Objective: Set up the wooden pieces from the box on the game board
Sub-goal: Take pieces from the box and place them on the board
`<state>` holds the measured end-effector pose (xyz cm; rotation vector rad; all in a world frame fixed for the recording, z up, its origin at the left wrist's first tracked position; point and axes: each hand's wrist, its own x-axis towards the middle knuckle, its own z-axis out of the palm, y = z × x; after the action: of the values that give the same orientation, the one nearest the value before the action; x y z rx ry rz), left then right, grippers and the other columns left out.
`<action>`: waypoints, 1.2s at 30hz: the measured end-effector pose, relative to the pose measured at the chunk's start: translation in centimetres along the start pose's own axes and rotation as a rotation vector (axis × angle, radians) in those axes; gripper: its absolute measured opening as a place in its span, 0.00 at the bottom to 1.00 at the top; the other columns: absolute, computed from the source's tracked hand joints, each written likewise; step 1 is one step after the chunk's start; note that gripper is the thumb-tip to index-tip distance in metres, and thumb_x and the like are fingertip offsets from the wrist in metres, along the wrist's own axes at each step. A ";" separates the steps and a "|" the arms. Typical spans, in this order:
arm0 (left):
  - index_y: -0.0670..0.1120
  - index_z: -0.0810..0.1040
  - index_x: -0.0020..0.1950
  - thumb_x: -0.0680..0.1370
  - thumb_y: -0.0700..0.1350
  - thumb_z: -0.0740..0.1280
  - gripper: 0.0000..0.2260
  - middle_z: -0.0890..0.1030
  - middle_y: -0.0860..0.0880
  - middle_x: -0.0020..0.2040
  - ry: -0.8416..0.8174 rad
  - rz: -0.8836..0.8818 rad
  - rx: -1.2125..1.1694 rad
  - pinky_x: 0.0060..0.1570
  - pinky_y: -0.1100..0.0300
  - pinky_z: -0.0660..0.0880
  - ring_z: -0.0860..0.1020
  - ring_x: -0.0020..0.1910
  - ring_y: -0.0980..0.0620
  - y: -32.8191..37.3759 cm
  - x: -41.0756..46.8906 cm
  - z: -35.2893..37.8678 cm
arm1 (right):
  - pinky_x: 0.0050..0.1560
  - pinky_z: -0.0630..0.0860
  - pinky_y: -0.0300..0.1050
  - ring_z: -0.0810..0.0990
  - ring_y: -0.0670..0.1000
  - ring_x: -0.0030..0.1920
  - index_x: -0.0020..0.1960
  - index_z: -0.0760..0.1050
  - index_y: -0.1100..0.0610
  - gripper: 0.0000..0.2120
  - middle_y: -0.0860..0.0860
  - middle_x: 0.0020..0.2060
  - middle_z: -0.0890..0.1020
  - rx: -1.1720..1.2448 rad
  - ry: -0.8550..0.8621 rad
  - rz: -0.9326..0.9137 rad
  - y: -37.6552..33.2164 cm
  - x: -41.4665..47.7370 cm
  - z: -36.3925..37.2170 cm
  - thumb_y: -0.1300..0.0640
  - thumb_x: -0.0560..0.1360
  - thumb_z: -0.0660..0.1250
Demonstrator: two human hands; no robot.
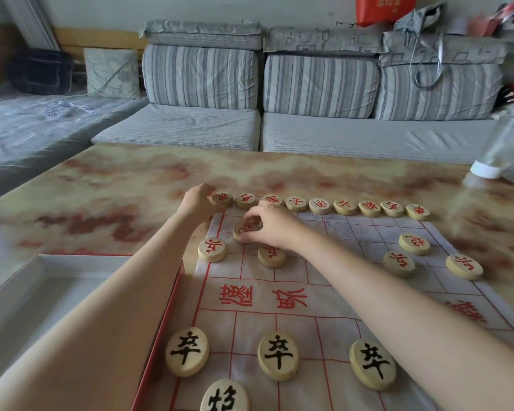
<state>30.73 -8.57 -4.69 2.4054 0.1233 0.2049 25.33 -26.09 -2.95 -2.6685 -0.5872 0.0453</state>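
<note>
Red piece (240, 230) sits at ~11 o'clock on the game board (294, 321), pinched between thumb and fingers of the R hand (272, 228). Just past it, the back row (319, 206) of nine red pcs runs along the 12 o'clock edge. L hand (198, 203) is at that row's end piece (222, 199), fingers curled; I can't tell if they grip it. Black pcs (278, 355) at 6. Box (80, 261) at 8 o'clock on the table (116, 185), just beside the board. Bottle (493, 161) at 2, sofa (321, 129) at 12.
</note>
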 end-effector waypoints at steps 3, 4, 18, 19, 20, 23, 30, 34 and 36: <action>0.40 0.70 0.66 0.70 0.42 0.72 0.26 0.76 0.42 0.62 -0.005 -0.016 -0.025 0.51 0.60 0.69 0.74 0.60 0.44 -0.4 0.3 0.2 | 0.56 0.66 0.44 0.70 0.54 0.61 0.57 0.76 0.58 0.29 0.54 0.56 0.75 -0.144 0.072 0.023 -0.2 0.2 0.4 0.36 0.67 0.69; 0.41 0.70 0.66 0.70 0.43 0.72 0.26 0.76 0.43 0.62 -0.006 -0.021 -0.033 0.50 0.60 0.69 0.74 0.60 0.44 -0.4 0.4 0.2 | 0.59 0.65 0.46 0.69 0.54 0.61 0.57 0.76 0.59 0.31 0.55 0.56 0.75 -0.193 0.090 0.028 -0.3 0.2 0.6 0.35 0.66 0.68; 0.43 0.77 0.59 0.68 0.48 0.74 0.22 0.79 0.42 0.58 0.057 -0.015 -0.021 0.58 0.55 0.71 0.75 0.58 0.43 -1.1 1.2 1.2 | 0.58 0.68 0.39 0.72 0.50 0.64 0.67 0.69 0.55 0.26 0.52 0.65 0.73 0.127 -0.025 0.002 0.5 -0.4 0.4 0.54 0.71 0.70; 0.44 0.77 0.59 0.68 0.48 0.74 0.21 0.79 0.43 0.57 0.058 -0.013 -0.033 0.55 0.57 0.71 0.76 0.57 0.44 -1.1 1.2 1.2 | 0.59 0.69 0.40 0.73 0.50 0.63 0.66 0.70 0.55 0.26 0.52 0.64 0.74 0.134 -0.014 0.003 0.5 -0.3 0.5 0.53 0.70 0.71; 0.44 0.77 0.59 0.69 0.48 0.74 0.20 0.79 0.43 0.56 0.052 -0.012 -0.043 0.53 0.58 0.71 0.76 0.57 0.44 -1.2 1.2 1.2 | 0.59 0.70 0.42 0.73 0.50 0.62 0.66 0.71 0.55 0.26 0.52 0.63 0.75 0.144 -0.005 0.006 0.5 -0.3 0.6 0.51 0.70 0.71; 0.46 0.77 0.61 0.70 0.48 0.72 0.20 0.79 0.43 0.57 0.023 -0.001 -0.046 0.54 0.57 0.71 0.75 0.57 0.44 -1.2 1.2 1.2 | 0.59 0.71 0.43 0.74 0.50 0.60 0.64 0.72 0.55 0.26 0.51 0.61 0.76 0.174 0.016 0.016 0.5 -0.2 0.9 0.50 0.69 0.73; 0.47 0.76 0.62 0.71 0.50 0.72 0.21 0.79 0.41 0.57 0.024 0.009 -0.042 0.59 0.54 0.71 0.75 0.58 0.43 -1.5 1.1 1.3 | 0.59 0.71 0.42 0.75 0.50 0.59 0.64 0.72 0.56 0.26 0.52 0.61 0.76 0.207 0.029 0.022 0.6 -0.2 1.1 0.51 0.69 0.73; 0.45 0.75 0.63 0.71 0.48 0.71 0.22 0.78 0.40 0.57 0.018 0.013 -0.027 0.59 0.54 0.70 0.75 0.59 0.43 -1.5 1.1 1.3 | 0.58 0.71 0.42 0.74 0.50 0.59 0.63 0.72 0.57 0.26 0.52 0.60 0.76 0.211 0.040 0.025 0.7 -0.3 1.1 0.50 0.68 0.73; 0.45 0.75 0.63 0.71 0.48 0.72 0.22 0.79 0.40 0.57 0.018 0.011 -0.030 0.59 0.54 0.71 0.75 0.58 0.43 -1.5 1.1 1.4 | 0.59 0.72 0.43 0.75 0.50 0.59 0.63 0.73 0.56 0.25 0.51 0.60 0.76 0.207 0.036 0.025 0.7 -0.3 1.2 0.50 0.68 0.73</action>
<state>31.98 -8.16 -6.59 2.3749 0.1146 0.2324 25.21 -26.34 -4.31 -2.4712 -0.5087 0.0619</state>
